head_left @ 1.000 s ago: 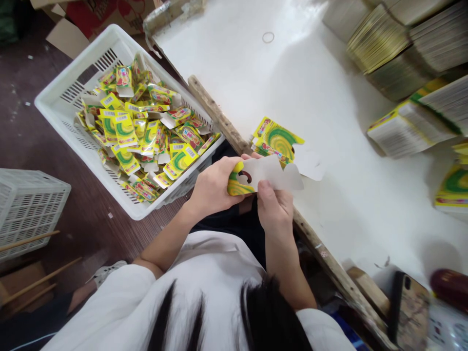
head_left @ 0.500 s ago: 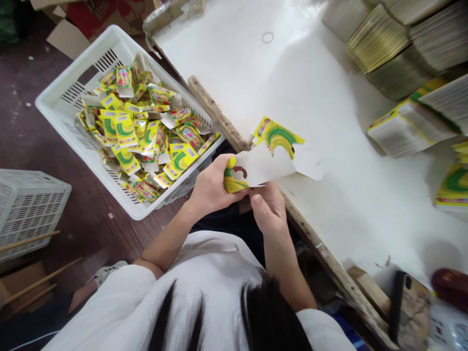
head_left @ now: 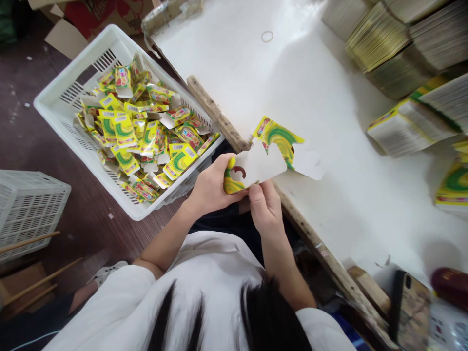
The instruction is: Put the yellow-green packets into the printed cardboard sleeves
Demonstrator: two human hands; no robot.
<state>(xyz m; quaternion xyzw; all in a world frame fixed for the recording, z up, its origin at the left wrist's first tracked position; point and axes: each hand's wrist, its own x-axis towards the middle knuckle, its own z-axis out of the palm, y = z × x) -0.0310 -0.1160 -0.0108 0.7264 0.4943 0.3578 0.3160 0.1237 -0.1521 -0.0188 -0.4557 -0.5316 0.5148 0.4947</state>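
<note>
A partly folded yellow-and-green carton (head_left: 261, 165), its white inner side facing up, is held between my hands over the table's wooden edge. My left hand (head_left: 214, 184) grips its left end, where a yellow flap with a cutout shows. At the lower edge, my right hand (head_left: 266, 207) pinches the card between thumb and fingers; some fingertips are hidden beneath it. Just beyond, another flat printed carton blank (head_left: 280, 136) lies on the white table (head_left: 329, 214), partly covered by the held one.
At left stands a white plastic basket (head_left: 133, 207) heaped with small folded cartons (head_left: 124, 129). Stacks of carton blanks (head_left: 376, 36) fill the table's far right. A rubber band (head_left: 267, 36) lies at the back. A phone (head_left: 411, 309) rests at the lower right, beside a wooden block (head_left: 368, 290).
The right end of the held carton has drawn in toward the left, uncovering more of the blank behind it. My right thumb has moved up onto the card's lower edge.
</note>
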